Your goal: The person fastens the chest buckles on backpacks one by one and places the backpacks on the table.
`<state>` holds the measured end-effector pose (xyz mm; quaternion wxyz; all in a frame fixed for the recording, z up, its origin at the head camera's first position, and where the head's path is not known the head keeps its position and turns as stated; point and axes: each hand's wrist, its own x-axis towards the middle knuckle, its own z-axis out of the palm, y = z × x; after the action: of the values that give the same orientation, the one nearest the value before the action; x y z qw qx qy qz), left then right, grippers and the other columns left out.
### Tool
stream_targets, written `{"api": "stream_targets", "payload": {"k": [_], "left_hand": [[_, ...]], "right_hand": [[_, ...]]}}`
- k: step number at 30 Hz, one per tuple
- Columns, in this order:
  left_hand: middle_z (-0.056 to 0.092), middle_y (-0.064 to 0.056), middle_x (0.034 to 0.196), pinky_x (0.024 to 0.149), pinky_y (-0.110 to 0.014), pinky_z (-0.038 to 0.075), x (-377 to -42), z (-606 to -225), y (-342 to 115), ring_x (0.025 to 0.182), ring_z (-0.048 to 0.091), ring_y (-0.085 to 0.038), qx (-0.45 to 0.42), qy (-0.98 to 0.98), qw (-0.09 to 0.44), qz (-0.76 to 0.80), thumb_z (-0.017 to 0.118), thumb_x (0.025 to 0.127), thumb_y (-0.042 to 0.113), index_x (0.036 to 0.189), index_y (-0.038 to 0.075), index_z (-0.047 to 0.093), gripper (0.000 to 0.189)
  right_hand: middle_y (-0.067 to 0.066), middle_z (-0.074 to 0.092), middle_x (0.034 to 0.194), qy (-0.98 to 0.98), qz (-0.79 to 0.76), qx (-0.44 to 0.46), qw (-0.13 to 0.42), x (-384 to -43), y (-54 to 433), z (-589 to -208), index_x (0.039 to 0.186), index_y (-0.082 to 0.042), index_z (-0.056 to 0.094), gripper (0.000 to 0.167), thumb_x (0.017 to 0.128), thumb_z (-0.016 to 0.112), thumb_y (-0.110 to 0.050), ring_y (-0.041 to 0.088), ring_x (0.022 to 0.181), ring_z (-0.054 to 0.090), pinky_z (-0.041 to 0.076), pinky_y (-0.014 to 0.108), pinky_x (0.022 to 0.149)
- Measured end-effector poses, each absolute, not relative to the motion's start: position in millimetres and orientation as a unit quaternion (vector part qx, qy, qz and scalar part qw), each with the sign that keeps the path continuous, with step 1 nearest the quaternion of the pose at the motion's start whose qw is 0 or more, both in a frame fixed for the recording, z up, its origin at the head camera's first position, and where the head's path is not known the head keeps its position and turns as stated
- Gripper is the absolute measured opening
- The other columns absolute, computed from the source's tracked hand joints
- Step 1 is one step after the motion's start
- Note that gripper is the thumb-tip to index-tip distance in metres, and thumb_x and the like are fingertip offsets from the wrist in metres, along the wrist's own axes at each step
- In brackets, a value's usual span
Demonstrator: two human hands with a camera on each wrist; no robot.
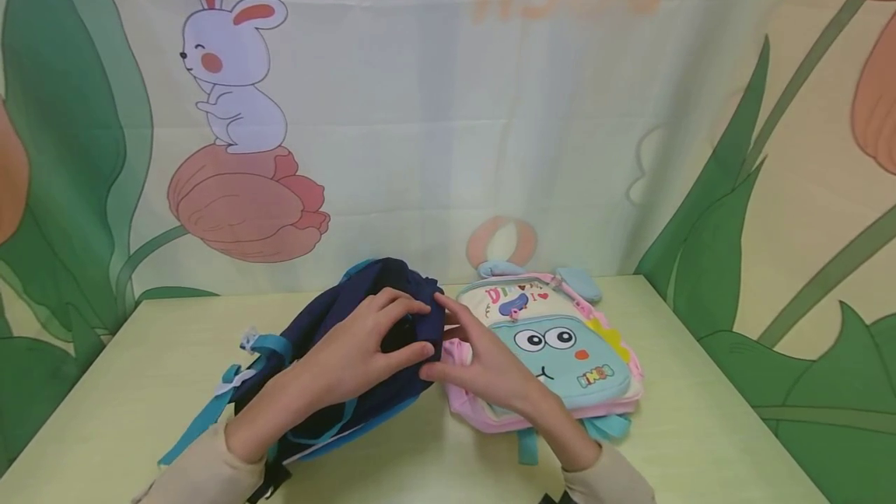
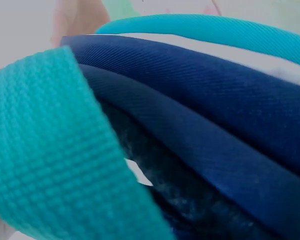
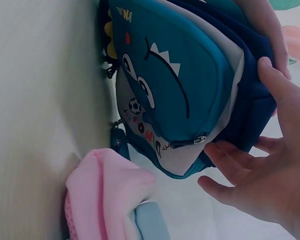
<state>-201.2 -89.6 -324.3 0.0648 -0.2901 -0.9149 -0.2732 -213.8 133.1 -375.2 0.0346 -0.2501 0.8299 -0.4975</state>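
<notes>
A navy backpack [image 1: 371, 278] with turquoise straps is tipped on its side on the table, its front turned down. In the right wrist view its blue front pocket [image 3: 175, 75] shows a cartoon face with white teeth. My left hand [image 1: 367, 341] grips the bag's side, thumb and fingers bent at the navy fabric. My right hand [image 1: 483, 364] holds the nearby corner, thumb on one side and fingers on the other. In the left wrist view a turquoise strap [image 2: 65, 145] and navy padding [image 2: 200, 95] fill most of the picture, hiding the hand's grip.
Right beside it, a pink and light-blue backpack [image 1: 570, 360] with a cartoon face lies face up, partly behind my right hand. Both bags are on a pale yellow-green table [image 1: 672, 411]. A printed curtain [image 1: 392, 138] with a rabbit and tulips hangs behind.
</notes>
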Motion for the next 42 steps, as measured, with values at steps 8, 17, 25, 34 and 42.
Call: {"api": "stream_targets", "payload": {"k": [8,17,25,34,42], "left_hand": [[0.051,0.003,0.137,0.102,-0.044,0.05,-199.4,-330.4,-96.1,0.126,0.051,-0.019,-0.297,-0.914,0.045,-0.273,0.066,0.091,0.052,0.134,0.023,0.058,0.052],[0.054,0.003,0.135,0.096,-0.047,0.053,-194.0,-330.0,-122.4,0.124,0.053,-0.021,-0.281,-0.921,0.073,-0.261,0.068,0.091,0.048,0.131,0.023,0.06,0.048],[0.054,-0.003,0.136,0.101,-0.054,0.049,-198.2,-328.0,-168.8,0.127,0.052,-0.028,-0.244,-0.928,0.08,-0.269,0.066,0.093,0.046,0.13,0.021,0.06,0.045],[0.058,-0.004,0.13,0.092,-0.053,0.053,-199.9,-338.5,-215.9,0.119,0.058,-0.029,-0.217,-0.94,0.046,-0.259,0.063,0.094,0.049,0.127,0.019,0.062,0.045],[0.06,0.0,0.124,0.087,-0.046,0.053,-206.3,-351.4,-238.6,0.113,0.058,-0.025,-0.219,-0.94,0.014,-0.261,0.067,0.093,0.043,0.126,0.016,0.063,0.042]], "right_hand": [[-0.004,0.052,0.139,0.821,-0.505,-0.263,0.043,-216.1,131.1,-382.7,0.155,-0.037,0.025,0.088,0.085,0.078,-0.038,0.014,0.124,0.057,0.042,0.054,0.104],[-0.002,0.052,0.139,0.818,-0.515,-0.248,0.056,-220.0,132.5,-391.3,0.153,-0.041,0.026,0.084,0.086,0.077,-0.037,0.017,0.123,0.057,0.043,0.053,0.105],[-0.001,0.052,0.141,0.821,-0.51,-0.247,0.066,-219.8,135.9,-392.5,0.154,-0.04,0.026,0.087,0.085,0.078,-0.036,0.019,0.123,0.057,0.041,0.052,0.108],[-0.001,0.057,0.135,0.835,-0.486,-0.245,0.077,-219.7,141.6,-395.1,0.154,-0.036,0.028,0.088,0.083,0.079,-0.038,0.018,0.121,0.056,0.042,0.051,0.106],[-0.001,0.06,0.131,0.848,-0.462,-0.247,0.077,-222.0,143.5,-396.7,0.156,-0.03,0.028,0.092,0.081,0.081,-0.038,0.016,0.121,0.057,0.043,0.048,0.104]]}}
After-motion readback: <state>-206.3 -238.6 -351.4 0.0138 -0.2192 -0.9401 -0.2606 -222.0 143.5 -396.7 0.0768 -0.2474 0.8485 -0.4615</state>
